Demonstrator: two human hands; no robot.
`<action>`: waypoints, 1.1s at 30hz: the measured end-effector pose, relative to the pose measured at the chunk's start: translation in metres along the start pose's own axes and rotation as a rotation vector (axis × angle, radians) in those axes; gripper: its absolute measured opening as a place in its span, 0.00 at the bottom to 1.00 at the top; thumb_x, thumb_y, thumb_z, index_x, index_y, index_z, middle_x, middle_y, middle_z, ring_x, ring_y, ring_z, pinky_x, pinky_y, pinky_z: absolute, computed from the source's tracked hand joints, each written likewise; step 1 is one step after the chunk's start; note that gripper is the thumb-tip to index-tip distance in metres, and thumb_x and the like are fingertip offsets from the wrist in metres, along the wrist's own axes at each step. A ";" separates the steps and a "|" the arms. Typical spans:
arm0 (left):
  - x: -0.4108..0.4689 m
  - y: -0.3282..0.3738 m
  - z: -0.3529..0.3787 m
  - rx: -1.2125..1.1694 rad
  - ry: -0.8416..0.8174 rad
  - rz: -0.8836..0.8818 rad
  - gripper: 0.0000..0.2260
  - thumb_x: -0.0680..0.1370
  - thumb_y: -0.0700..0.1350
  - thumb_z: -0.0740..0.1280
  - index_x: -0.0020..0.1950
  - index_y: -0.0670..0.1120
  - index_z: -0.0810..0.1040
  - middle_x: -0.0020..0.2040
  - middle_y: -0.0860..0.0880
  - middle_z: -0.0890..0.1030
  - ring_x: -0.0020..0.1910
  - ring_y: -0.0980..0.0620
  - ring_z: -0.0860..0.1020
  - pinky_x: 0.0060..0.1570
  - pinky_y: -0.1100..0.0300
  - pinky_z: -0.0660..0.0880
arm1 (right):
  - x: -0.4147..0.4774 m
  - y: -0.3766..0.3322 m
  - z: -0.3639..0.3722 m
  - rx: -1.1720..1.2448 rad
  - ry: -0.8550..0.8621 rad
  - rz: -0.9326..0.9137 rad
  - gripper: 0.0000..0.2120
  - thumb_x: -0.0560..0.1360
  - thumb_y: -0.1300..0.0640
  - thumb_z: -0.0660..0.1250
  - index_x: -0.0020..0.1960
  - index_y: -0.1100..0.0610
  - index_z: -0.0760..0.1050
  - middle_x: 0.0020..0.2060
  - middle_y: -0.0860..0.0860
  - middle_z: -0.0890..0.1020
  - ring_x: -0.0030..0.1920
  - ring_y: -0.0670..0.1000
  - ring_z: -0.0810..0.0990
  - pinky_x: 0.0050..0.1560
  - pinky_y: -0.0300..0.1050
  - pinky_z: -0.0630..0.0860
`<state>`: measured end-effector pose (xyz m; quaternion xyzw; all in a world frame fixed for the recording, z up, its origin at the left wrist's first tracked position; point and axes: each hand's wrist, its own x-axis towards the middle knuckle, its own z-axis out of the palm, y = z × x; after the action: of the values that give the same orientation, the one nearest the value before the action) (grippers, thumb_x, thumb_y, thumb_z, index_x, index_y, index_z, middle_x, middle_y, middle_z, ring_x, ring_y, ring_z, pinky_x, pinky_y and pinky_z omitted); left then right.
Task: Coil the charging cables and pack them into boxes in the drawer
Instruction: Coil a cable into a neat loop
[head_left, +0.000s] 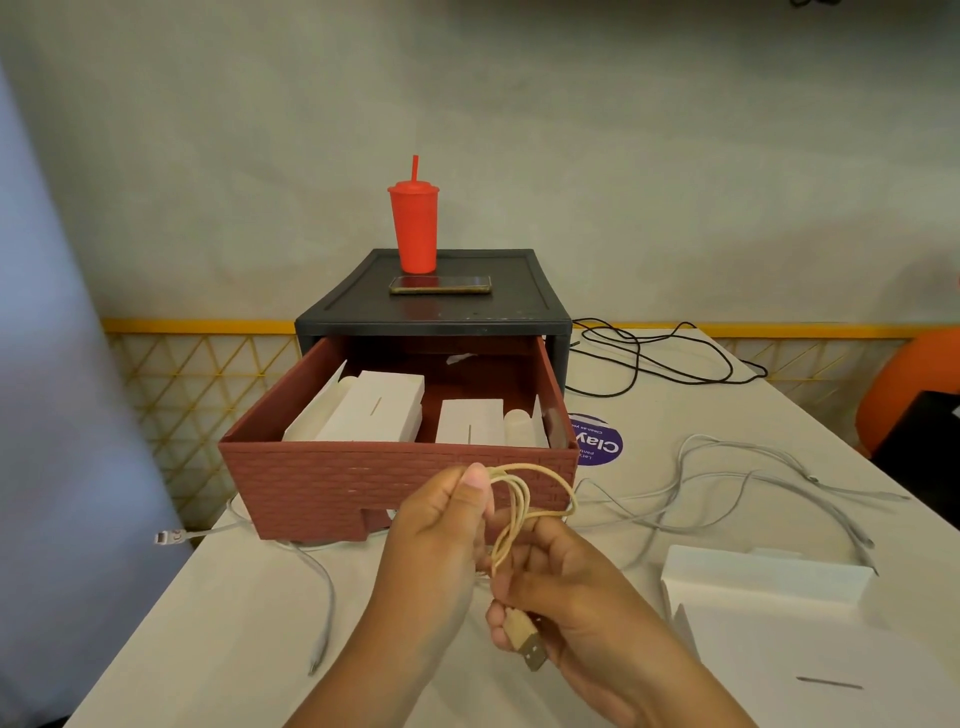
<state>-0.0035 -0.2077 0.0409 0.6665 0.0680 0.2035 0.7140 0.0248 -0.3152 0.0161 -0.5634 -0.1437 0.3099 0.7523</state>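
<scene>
I see the left hand (441, 525) pinching the cable (519, 499) loops while the right hand (571, 592), just beside it, grips the plug (527, 642) end. The drawer (400, 483) sits just beyond both.

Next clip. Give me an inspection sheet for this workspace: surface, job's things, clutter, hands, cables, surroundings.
Surface: white table, with a purple sticker on it.
Job's things: beige cable, partly looped, held above the table; red-brown drawer pulled open, holding a larger white box and a smaller white box; open white box on the table at right.
Clutter: red cup with straw and phone on the black cabinet.
Hands: left hand pinches the loops; right hand holds the cable near its USB plug.
Cables: grey cables loose and uncoiled on the table; black cable right of the cabinet.
Surroundings: plain wall, yellow lattice behind the table.
</scene>
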 end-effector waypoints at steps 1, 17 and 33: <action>0.001 0.000 -0.002 -0.027 0.007 -0.018 0.18 0.80 0.45 0.56 0.29 0.46 0.70 0.19 0.54 0.63 0.20 0.59 0.63 0.29 0.62 0.65 | -0.001 -0.002 -0.003 -0.062 -0.016 -0.012 0.19 0.67 0.73 0.65 0.56 0.60 0.71 0.33 0.53 0.78 0.26 0.50 0.75 0.27 0.41 0.72; 0.013 0.028 -0.036 -0.630 -0.131 -0.293 0.13 0.71 0.47 0.61 0.28 0.45 0.70 0.21 0.54 0.57 0.16 0.59 0.58 0.18 0.66 0.60 | -0.041 -0.066 -0.073 -1.034 0.037 -0.459 0.24 0.69 0.68 0.59 0.39 0.39 0.81 0.38 0.38 0.78 0.40 0.43 0.76 0.42 0.29 0.71; 0.002 0.024 -0.014 -0.507 -0.079 -0.293 0.20 0.67 0.54 0.65 0.22 0.48 0.59 0.18 0.52 0.56 0.16 0.56 0.58 0.21 0.61 0.65 | -0.010 -0.034 -0.026 -0.288 0.394 -0.325 0.19 0.74 0.67 0.65 0.61 0.52 0.76 0.48 0.44 0.84 0.44 0.36 0.81 0.35 0.23 0.71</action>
<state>-0.0118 -0.1930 0.0628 0.4574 0.0828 0.0828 0.8815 0.0422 -0.3468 0.0408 -0.6834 -0.1256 0.0462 0.7177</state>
